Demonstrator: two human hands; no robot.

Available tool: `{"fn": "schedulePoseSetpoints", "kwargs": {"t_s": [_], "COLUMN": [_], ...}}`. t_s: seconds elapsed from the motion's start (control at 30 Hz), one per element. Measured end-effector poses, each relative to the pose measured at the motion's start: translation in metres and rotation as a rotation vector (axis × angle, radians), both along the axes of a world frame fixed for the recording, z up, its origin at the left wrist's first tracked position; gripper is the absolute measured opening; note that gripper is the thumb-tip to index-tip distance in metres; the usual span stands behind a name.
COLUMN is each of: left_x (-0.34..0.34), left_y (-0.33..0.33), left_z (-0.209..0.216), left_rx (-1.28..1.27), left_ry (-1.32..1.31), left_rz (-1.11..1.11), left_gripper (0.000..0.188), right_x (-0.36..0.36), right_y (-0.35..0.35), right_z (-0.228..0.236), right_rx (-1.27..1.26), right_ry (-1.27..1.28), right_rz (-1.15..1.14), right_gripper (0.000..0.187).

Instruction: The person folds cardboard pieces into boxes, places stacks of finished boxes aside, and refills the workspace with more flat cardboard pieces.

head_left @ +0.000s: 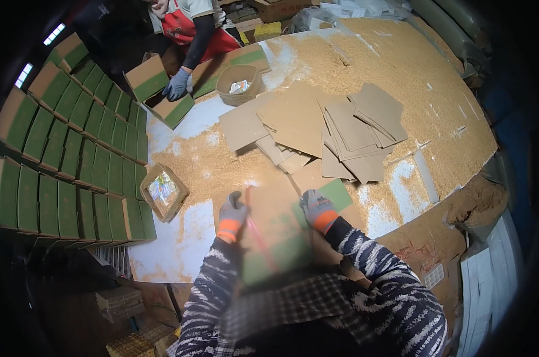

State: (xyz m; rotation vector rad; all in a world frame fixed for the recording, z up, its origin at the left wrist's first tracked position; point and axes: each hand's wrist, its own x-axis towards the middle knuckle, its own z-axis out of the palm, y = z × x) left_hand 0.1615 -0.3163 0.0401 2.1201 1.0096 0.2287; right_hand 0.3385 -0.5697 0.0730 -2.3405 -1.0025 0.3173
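Observation:
In front of me a kraft cardboard box (275, 229) with green printed areas and a red strip is blurred by motion. My right hand (317, 208), in a grey glove with an orange cuff, grips its right edge beside a green flap (336, 194). Close against the box's left side is my left hand (232, 212), gloved the same way. Its thumb and fingers are bent but apart, with nothing seen between them. Beyond the box lies a loose pile of flat cardboard pieces (296, 122).
Green-and-brown boxes (73, 152) stand stacked at the left. Two open containers (179, 208) (258, 89) hold small printed packets. Tan granules (424, 77) cover much of the white table (156, 262). Across it, a co-worker's gloved hand (178, 84) touches an open box (175, 112).

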Motion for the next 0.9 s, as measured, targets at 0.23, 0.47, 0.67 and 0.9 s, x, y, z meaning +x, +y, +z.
{"fn": "schedulePoseSetpoints", "kwargs": {"t_s": [0.23, 0.47, 0.67, 0.9], "left_x": [-0.075, -0.088, -0.083, -0.141], "left_y": [0.026, 0.060, 0.110, 0.094], "left_z": [0.064, 0.021, 0.012, 0.040], "left_rx": [-0.599, 0.501, 0.193, 0.297], "left_ry": [-0.196, 0.257, 0.288, 0.271], "left_rz": [0.111, 0.015, 0.024, -0.012], "left_gripper": [0.057, 0.041, 0.024, 0.073], "right_x": [-0.020, -0.058, 0.019, -0.023], "right_y": [-0.043, -0.045, -0.019, -0.057], "right_z": [0.055, 0.038, 0.003, -0.007], "right_rx": [0.541, 0.471, -0.065, -0.076], "right_ry": [1.493, 1.265, -0.442, -0.053], "right_rz": [-0.166, -0.054, -0.176, -0.333], "right_gripper": [0.016, 0.012, 0.025, 0.059]}}
